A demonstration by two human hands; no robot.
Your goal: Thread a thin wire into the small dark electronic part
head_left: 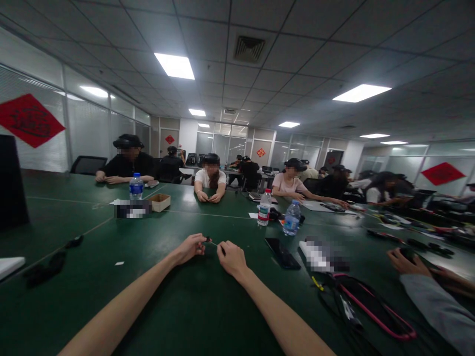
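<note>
Above the green table (166,296), my left hand (191,248) pinches a small dark piece (208,240) between thumb and fingertips. A thin, light strand (213,243) runs from that piece to my right hand (232,257), whose closed fingers grip its other end. A short gap separates the two hands. The exact shape of the dark piece is too small to tell.
A black phone (282,253) and a white package (322,254) lie right of my hands, with red-framed cables (374,306) nearer. Two bottles (264,207) stand beyond. An open box (160,202) is back left. A neighbour's hands (408,262) are at right; people sit opposite.
</note>
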